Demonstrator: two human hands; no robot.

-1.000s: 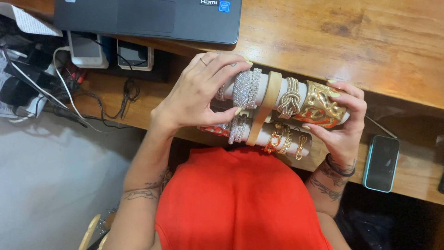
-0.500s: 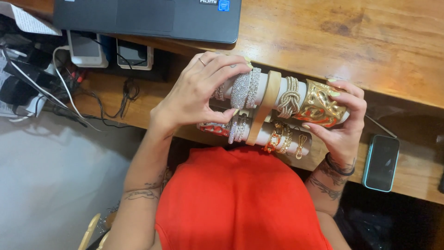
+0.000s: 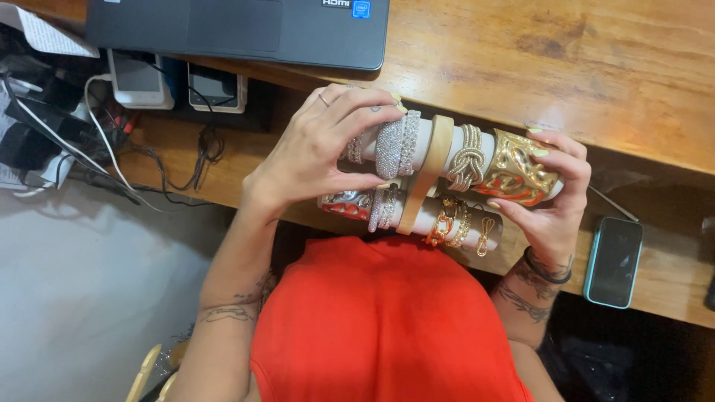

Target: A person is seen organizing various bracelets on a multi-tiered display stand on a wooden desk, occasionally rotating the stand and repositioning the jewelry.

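A bracelet display stand with two pale horizontal bars and a tan wooden upright is held over my lap. Several bracelets ring the bars: sparkly silver bands, a knotted gold one, a wide gold cuff, gold chain links. My left hand wraps the left end, fingers pinching the sparkly silver bands. My right hand grips the right end around the gold cuff.
A wooden desk carries a dark laptop at the top. A lower shelf holds two phones, tangled cables and, on the right, a teal-cased phone. My red top fills the foreground.
The fingers of my left hand have slid a little along the upper bar over the sparkly silver bands. The stand and my right hand stay in place.
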